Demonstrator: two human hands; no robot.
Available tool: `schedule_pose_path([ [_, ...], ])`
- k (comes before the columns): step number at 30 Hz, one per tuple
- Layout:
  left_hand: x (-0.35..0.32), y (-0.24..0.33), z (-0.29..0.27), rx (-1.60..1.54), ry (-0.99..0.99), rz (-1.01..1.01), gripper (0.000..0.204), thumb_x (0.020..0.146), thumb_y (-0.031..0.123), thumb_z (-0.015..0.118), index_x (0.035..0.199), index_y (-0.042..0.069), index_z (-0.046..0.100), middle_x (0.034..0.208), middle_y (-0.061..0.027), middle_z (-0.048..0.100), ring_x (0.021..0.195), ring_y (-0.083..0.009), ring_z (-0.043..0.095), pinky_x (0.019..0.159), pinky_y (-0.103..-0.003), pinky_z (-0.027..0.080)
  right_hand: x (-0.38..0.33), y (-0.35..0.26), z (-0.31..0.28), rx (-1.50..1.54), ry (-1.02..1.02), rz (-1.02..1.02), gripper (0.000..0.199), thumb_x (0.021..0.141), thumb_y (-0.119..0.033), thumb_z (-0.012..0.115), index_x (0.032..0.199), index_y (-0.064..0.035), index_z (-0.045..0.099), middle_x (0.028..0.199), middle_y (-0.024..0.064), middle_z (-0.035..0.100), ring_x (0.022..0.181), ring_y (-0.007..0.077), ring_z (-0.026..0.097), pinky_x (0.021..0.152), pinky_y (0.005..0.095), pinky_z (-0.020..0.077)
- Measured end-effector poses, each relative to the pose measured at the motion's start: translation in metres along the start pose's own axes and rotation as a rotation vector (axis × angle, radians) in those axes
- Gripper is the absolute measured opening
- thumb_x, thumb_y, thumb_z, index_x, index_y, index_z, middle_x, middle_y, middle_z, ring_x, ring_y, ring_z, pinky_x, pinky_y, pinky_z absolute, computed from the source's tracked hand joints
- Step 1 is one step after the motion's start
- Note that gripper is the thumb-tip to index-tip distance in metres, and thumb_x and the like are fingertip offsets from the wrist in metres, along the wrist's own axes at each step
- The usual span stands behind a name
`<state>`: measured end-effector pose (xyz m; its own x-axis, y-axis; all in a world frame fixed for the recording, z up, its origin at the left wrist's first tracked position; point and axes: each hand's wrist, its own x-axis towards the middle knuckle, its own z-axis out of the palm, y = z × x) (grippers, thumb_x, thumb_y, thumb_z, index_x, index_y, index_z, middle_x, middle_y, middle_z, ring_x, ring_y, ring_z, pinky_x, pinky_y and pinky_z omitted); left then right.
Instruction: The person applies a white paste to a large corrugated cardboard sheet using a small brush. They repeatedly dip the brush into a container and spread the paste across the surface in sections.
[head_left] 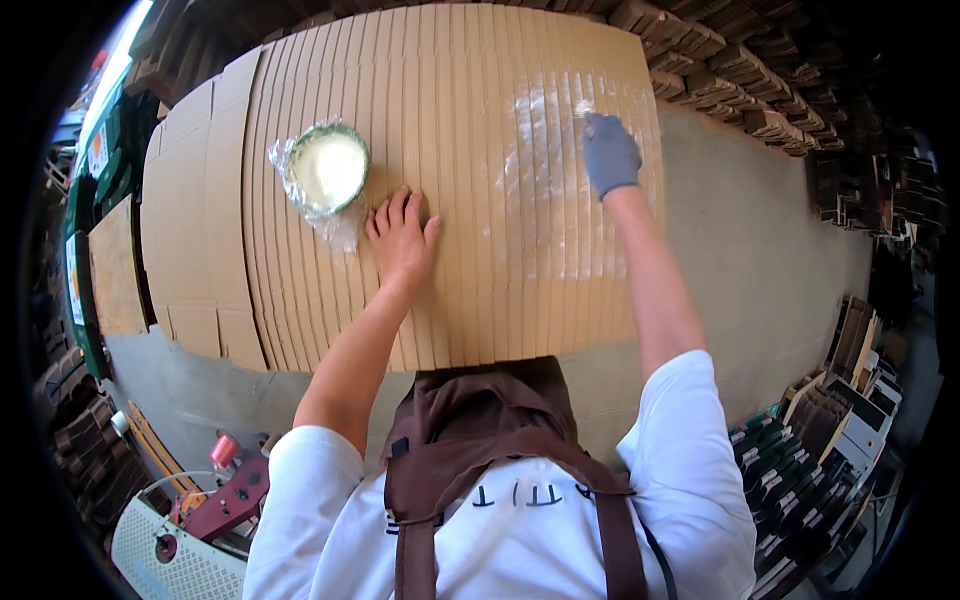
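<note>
Overlapping brown cardboard sheets [450, 310] lie fanned out before me, their edges forming many narrow strips. My left hand [403, 238] is bare and rests flat on them, fingers spread. Beside it, to the upper left, a green-rimmed bowl [330, 170] holds a creamy white paste and sits in crumpled clear plastic film [340, 232]. At the far right of the sheets, my right hand [610, 155], in a grey glove, is closed around a small brush [583, 107]. Only its pale tip shows and it is blurred. Wet white paste [545, 160] streaks the strips left of this hand.
Stacked brown cardboard bundles [690, 60] line the back right. Grey floor [750, 220] extends to the right. A wooden board [117, 270] stands at the left, near green bins [115, 150]. A perforated machine housing [180, 545] is at the lower left, dark racked pieces [790, 490] at the lower right.
</note>
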<state>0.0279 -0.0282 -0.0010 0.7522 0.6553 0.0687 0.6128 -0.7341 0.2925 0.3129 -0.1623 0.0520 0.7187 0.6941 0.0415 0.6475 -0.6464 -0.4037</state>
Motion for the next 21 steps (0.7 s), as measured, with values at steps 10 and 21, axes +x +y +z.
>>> schedule_pose_path([
  [10,0.0,0.008,-0.003,0.006,-0.028,0.001,0.052,0.089,0.036,0.056,0.133,0.011,0.047,0.141,-0.0083,0.044,0.13,-0.0321,0.036,0.112,-0.054,0.02,0.064,0.059,-0.01,-0.167,0.041,0.059,0.024,0.091,-0.012,0.045,0.107,-0.0074,0.062,0.101,0.0189,0.064,0.088,0.0365,0.065,0.075,0.048,0.0529],
  [21,0.004,0.005,0.0,0.03,-0.054,0.012,0.054,0.087,0.033,0.057,0.135,0.01,0.046,0.14,-0.0104,0.043,0.13,-0.0325,0.036,0.112,-0.054,0.02,0.089,0.126,-0.032,-0.061,0.049,0.166,0.025,0.091,-0.015,0.046,0.106,-0.0069,0.064,0.101,0.0198,0.064,0.093,0.0387,0.063,0.082,0.0474,0.0513],
])
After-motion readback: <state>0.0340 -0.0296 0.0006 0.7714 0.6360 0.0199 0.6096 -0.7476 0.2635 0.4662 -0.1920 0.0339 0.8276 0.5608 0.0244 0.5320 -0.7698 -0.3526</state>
